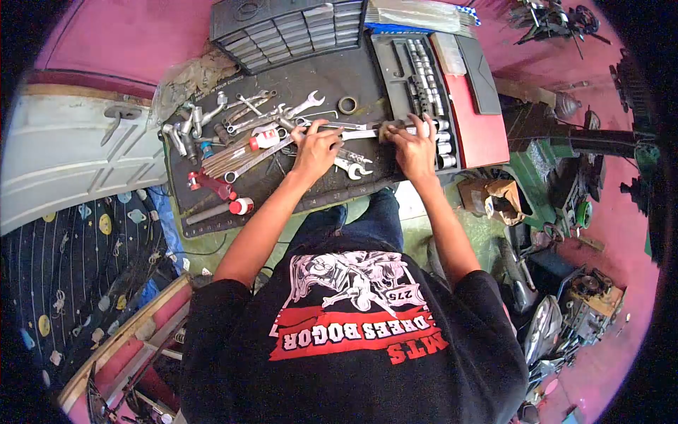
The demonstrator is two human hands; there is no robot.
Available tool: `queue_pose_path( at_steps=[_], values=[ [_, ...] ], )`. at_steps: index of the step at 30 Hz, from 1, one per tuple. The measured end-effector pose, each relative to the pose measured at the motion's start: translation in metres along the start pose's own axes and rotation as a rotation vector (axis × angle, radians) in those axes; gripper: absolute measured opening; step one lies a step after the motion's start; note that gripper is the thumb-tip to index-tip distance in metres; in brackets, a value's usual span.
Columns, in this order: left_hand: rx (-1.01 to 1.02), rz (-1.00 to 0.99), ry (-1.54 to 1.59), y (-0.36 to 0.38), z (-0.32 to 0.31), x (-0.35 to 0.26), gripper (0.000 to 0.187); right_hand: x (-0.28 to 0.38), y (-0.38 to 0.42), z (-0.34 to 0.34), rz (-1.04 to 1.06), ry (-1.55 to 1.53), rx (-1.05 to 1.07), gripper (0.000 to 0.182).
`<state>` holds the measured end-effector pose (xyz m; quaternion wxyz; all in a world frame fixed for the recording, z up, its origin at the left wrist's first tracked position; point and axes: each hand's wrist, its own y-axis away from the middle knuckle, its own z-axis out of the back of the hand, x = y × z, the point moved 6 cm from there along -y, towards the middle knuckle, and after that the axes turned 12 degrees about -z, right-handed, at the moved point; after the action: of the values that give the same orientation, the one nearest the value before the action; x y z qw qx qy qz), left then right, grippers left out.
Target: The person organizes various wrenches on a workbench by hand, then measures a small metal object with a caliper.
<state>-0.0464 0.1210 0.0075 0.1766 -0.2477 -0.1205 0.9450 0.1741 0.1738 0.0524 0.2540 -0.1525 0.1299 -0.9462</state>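
Observation:
Over the middle of the dark workbench top (282, 191), my left hand (317, 150) has its fingers curled at a long wrench among the piled tools. My right hand (412, 148) is bent around the right part of a long metal tool (361, 134), beside the socket tray (402, 71). That tool spans the gap between both hands. Just below my left hand lie open-ended wrenches (353, 168). A metal ring (347, 105) rests above the hands. My fingertips partly hide what they touch.
Left of my hands are more wrenches (244, 166), a red-capped bottle (265, 138) and red-handled pliers (212, 185). A drawer cabinet (289, 35) stands at the back. Right of the tray lies a red case (480, 134). A door (78, 148) is at the left.

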Motion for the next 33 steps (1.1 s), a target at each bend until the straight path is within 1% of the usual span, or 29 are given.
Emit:
queue_pose_path(
  at_steps=[3, 7, 9, 11, 12, 15, 17, 19, 21, 23, 25, 26, 27, 29, 30, 33],
  values=[
    [-0.014, -0.006, 0.009, -0.001, 0.0, -0.001, 0.011, 0.002, 0.003, -0.004, -0.019, 0.018, -0.037, 0.037],
    [-0.036, -0.005, 0.015, -0.002, 0.003, -0.002, 0.011, 0.038, -0.008, -0.026, 0.018, -0.01, 0.042, 0.034],
    [-0.032, -0.007, 0.014, -0.002, 0.003, -0.003, 0.011, 0.06, -0.01, -0.046, 0.101, -0.064, 0.046, 0.032],
    [-0.044, -0.018, -0.003, -0.003, 0.004, -0.003, 0.011, 0.07, -0.014, -0.055, 0.118, -0.033, 0.105, 0.033],
    [-0.039, -0.018, -0.004, -0.003, 0.003, -0.002, 0.011, 0.067, -0.018, -0.04, 0.088, -0.064, 0.079, 0.033],
    [-0.037, -0.03, 0.013, -0.003, 0.005, -0.001, 0.011, 0.033, -0.007, -0.029, 0.053, -0.024, 0.118, 0.034],
    [-0.033, -0.014, 0.023, -0.004, 0.004, -0.001, 0.011, 0.013, -0.003, -0.015, 0.028, -0.021, 0.05, 0.039],
    [-0.015, -0.01, 0.004, -0.002, 0.004, -0.002, 0.01, 0.01, 0.0, -0.01, 0.001, -0.036, 0.038, 0.039],
    [-0.022, -0.012, 0.021, -0.005, 0.004, -0.003, 0.009, 0.019, 0.0, -0.021, -0.013, -0.039, 0.023, 0.039],
    [-0.022, -0.038, 0.008, -0.006, 0.004, -0.004, 0.008, 0.04, -0.004, -0.033, 0.026, -0.125, -0.009, 0.034],
    [-0.003, -0.036, -0.025, -0.006, 0.005, -0.003, 0.009, 0.066, -0.007, -0.054, 0.086, -0.093, 0.017, 0.031],
    [-0.009, -0.044, -0.023, -0.008, 0.005, -0.002, 0.01, 0.07, -0.008, -0.059, 0.078, -0.039, 0.062, 0.032],
    [-0.001, -0.056, -0.021, -0.01, 0.006, -0.002, 0.01, 0.066, -0.008, -0.053, 0.064, -0.038, 0.058, 0.032],
    [0.021, -0.02, 0.005, -0.008, 0.007, 0.0, 0.011, 0.056, -0.006, -0.038, 0.06, -0.077, 0.038, 0.027],
    [0.036, -0.009, -0.001, -0.009, 0.007, 0.0, 0.01, 0.045, -0.002, -0.033, 0.033, -0.068, 0.046, 0.032],
    [0.033, -0.023, 0.032, -0.01, 0.006, 0.0, 0.009, -0.007, 0.009, -0.01, -0.067, 0.021, 0.003, 0.035]
  ],
)
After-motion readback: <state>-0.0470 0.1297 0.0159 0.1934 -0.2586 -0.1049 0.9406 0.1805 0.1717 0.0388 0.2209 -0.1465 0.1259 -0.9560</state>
